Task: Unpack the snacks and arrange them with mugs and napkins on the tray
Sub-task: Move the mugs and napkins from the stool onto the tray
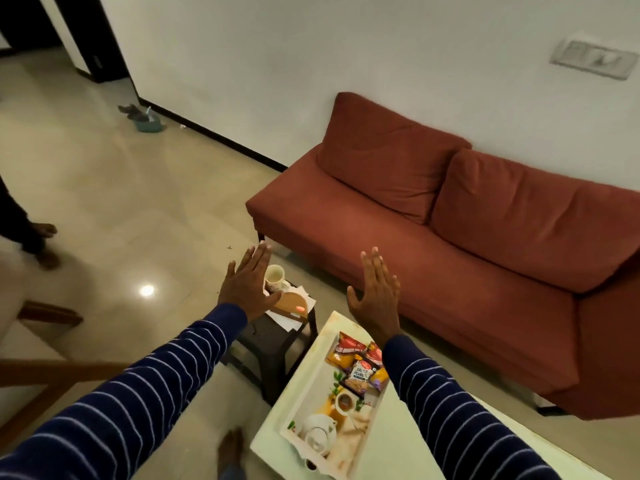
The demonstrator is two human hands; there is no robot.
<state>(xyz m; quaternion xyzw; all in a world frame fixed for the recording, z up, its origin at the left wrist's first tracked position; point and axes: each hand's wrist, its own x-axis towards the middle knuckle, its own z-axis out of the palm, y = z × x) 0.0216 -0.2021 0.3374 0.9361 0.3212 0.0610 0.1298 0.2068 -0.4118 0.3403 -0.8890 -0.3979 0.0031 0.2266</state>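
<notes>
1. Your left hand (247, 284) and right hand (375, 296) are both held out in front of you, palms down, fingers straight and slightly spread. Neither grip holds anything.
2. The tray (304, 403) lies on the pale bench (398, 441), below and toward you from both hands. Its long axis runs from near you up and to the right, toward the right wrist.
3. The snack packets (360, 363) sit piled together at the tray's far end, directly under the right forearm and just short of the right palm. All look sealed; judged not yet unpacked.
4. The tray's near end shows a teapot and cup; these read as a printed picture on the tray face, though you cannot be sure at this size.
5. A mug (274, 277) stands on the dark side table (277, 337) just beside the left hand's fingers, with the napkin holder (291, 304) and loose white napkins next to it.
6. Judgement: the right hand is nearer the snacks and would need to draw back and down to reach them; the left is nearer the mug and napkins.
</notes>
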